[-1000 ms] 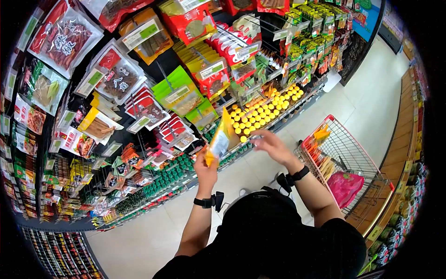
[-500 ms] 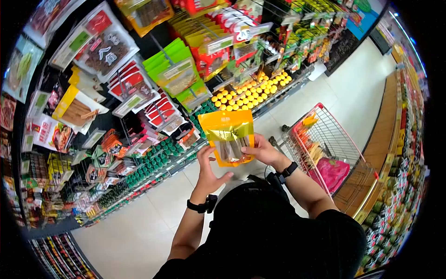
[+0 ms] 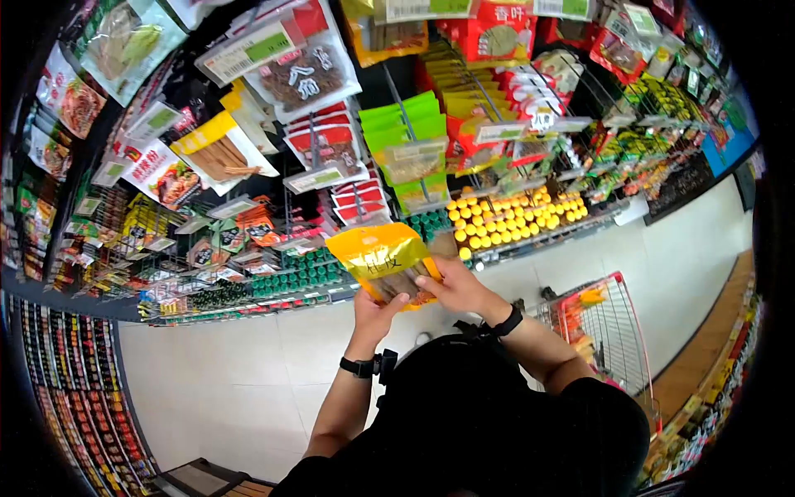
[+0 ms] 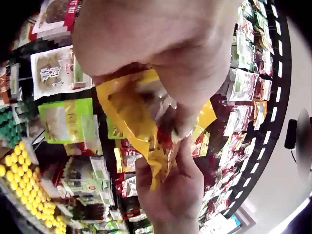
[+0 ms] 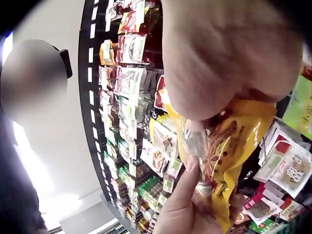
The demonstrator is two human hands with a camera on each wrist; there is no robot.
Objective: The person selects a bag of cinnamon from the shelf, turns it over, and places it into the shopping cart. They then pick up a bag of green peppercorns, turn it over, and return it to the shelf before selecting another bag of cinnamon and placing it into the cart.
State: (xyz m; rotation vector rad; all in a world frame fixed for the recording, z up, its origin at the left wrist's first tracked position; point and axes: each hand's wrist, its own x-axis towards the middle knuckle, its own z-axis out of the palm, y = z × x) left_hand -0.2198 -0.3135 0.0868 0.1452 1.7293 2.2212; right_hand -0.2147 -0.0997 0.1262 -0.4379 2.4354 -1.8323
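Observation:
In the head view, a yellow-gold pouch of cinnamon bark (image 3: pixel 371 247) is held up in front of the torso, tilted, its clear window showing brown bark strips. My left hand (image 3: pixel 373 316) grips its lower left edge, thumb over the front. The right hand (image 3: pixel 460 290) pinches the lower right side, thumb on the window close to the other thumb. From the left wrist, the pouch (image 4: pixel 131 114) appears edge-on and creased between the hands. The right wrist view shows the pouch's printed side (image 5: pixel 248 131) under my right palm, with the left thumb (image 5: pixel 187 187) pressing the clear part.
Hanging spice packets fill the shelf ahead, among them green pouches (image 3: pixel 406 137) behind the held one. Below stand rows of yellow-capped bottles (image 3: pixel 517 222) and green-capped ones (image 3: pixel 294 280). A red-rimmed shopping cart (image 3: pixel 636 311) with goods is on the right. Pale tiled floor (image 3: pixel 248 364) lies below.
First the left hand held the pouch alone; then the right hand pinched it while the left was spread beside it. Now both hold it, more tilted. The head view has turned left.

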